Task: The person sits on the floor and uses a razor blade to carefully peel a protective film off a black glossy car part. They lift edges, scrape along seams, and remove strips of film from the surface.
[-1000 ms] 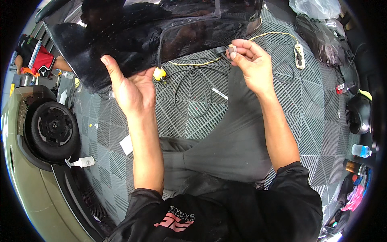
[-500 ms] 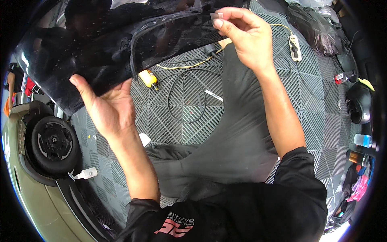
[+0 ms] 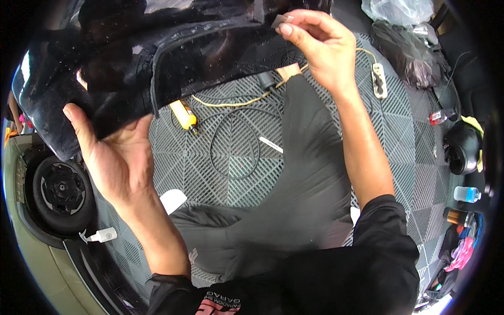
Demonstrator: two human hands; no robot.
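A large glossy black panel spans the upper left, speckled with light spots and bright reflections. My left hand grips its near edge, with the thumb on the near face and the fingers partly hidden behind. A raised dark strip curves across the panel and ends at its lower edge. At the panel's right part, my right hand pinches a small thin grey piece between thumb and forefinger. The piece lies close against the black surface; whether it touches, I cannot tell.
Below the panel, a yellow bottle, a looped black cable and a white strip lie on the grated floor. A spray bottle lies near the car wheel. A power strip is at right.
The panel and my left hand have shifted left and slightly down in view. My right hand stays nearly in place, the grey piece still pinched and turned a little.
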